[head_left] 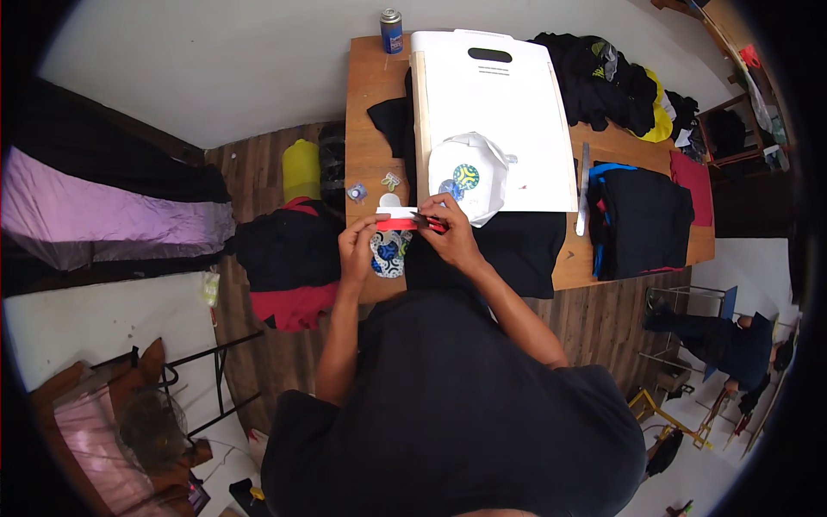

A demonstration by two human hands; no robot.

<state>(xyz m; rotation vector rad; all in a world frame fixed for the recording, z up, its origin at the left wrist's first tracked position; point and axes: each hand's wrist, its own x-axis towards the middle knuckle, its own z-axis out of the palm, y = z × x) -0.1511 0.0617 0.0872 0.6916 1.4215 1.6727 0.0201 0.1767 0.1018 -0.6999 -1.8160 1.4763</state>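
Observation:
Near the table's front edge, my left hand pinches the left end of a small flat strip, white along the top and red below. My right hand is closed around what looks like a pair of small scissors with dark blades and red handles. The blades meet the strip's right end. Just below lies a patterned blue, white and green piece. Beside my right hand, a crumpled white sheet or bag carries round patterned stickers.
A white board with a handle slot covers the table's middle over black cloth. Around it are a spray can, a metal ruler, folded dark garments and a clothes heap. Another person is at far right.

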